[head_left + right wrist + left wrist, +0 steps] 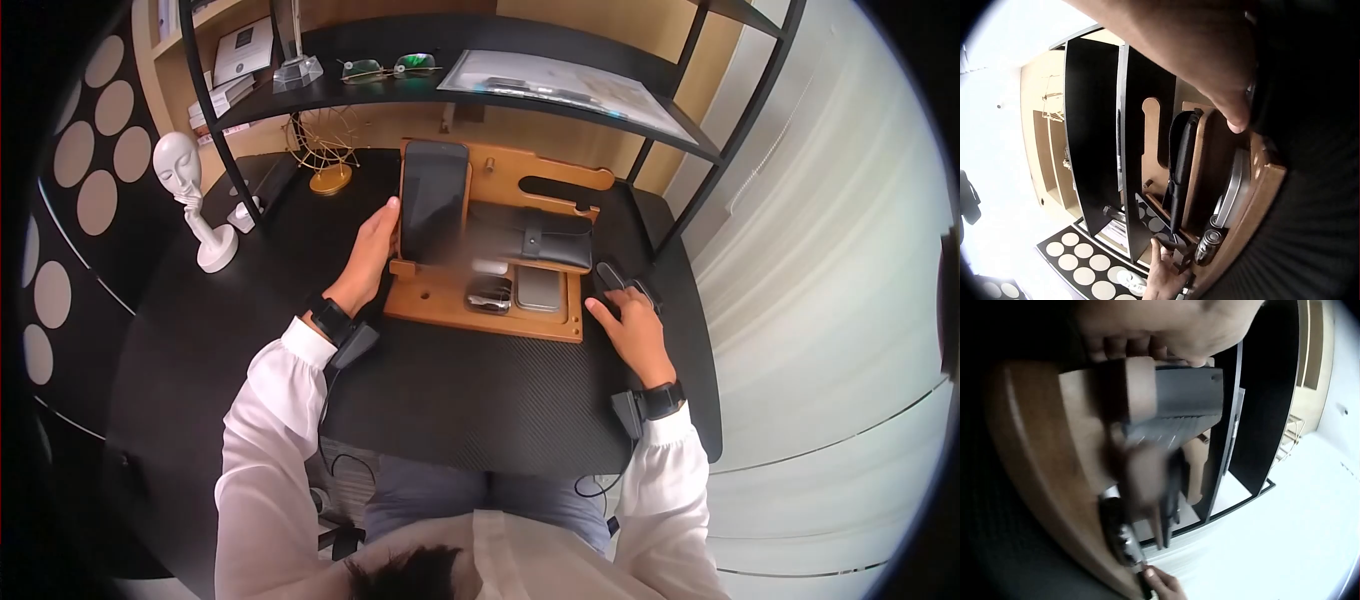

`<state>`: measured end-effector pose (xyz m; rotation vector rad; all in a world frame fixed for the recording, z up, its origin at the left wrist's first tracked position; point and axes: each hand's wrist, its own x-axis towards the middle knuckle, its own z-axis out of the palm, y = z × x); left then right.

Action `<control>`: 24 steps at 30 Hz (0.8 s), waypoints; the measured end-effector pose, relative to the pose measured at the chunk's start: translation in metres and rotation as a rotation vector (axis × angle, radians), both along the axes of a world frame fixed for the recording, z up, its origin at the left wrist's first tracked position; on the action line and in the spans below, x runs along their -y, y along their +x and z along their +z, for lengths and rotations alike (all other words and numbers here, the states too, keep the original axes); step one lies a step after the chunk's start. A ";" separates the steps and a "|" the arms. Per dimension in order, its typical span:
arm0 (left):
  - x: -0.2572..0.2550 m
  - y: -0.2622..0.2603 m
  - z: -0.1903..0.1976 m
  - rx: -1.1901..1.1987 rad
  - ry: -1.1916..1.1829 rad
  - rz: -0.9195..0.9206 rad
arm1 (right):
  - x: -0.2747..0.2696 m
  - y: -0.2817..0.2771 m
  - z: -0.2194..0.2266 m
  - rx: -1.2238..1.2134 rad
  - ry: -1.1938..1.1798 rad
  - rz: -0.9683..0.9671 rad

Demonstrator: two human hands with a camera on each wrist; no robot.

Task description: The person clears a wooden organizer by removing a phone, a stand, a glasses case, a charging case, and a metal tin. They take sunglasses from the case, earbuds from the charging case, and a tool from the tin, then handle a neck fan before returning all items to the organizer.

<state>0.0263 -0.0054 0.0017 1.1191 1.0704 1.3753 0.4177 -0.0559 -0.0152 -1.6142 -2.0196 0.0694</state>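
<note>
A wooden desk organizer (pixel 430 300) stands on the black desk. A dark smartphone (pixel 437 190) leans upright in its left part, and a black snap pouch (pixel 555 240) lies across its right part. My left hand (pixel 368 262) grips the organizer's left edge beside the phone, with its fingers partly hidden. On the lower tray lie a shiny metal watch (pixel 1210 240) and a flat silver case (pixel 540 290). My right hand (pixel 637 338) rests its fingers on a dark oblong object (pixel 612 275) right of the organizer, its thumb spread toward the tray.
A black-framed shelf above the desk carries eyeglasses (pixel 385 68) and a clear document sleeve (pixel 560 90). A white figurine (pixel 195 200) and a gold wire ornament (pixel 330 175) stand at the back left. Cables hang from both wrist cameras.
</note>
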 end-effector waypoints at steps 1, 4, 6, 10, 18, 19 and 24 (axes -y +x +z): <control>0.001 0.002 -0.007 -0.035 0.070 -0.032 | 0.000 0.000 -0.001 0.000 0.003 0.001; 0.004 0.006 -0.016 -0.120 0.202 -0.142 | -0.002 0.001 -0.002 0.013 0.022 0.001; 0.007 0.009 -0.014 -0.074 0.226 -0.152 | -0.002 0.002 -0.005 0.017 0.032 0.001; 0.015 0.001 -0.007 -0.132 0.318 -0.081 | -0.004 0.003 -0.007 0.014 0.050 0.014; 0.041 -0.078 0.049 -0.253 -0.017 0.002 | -0.004 0.002 -0.011 0.041 0.084 0.007; 0.040 -0.088 0.046 -0.293 -0.091 0.019 | -0.004 0.003 -0.012 0.039 0.077 0.008; 0.034 -0.111 0.013 -0.318 -0.292 0.107 | -0.003 0.003 -0.011 0.036 0.074 0.015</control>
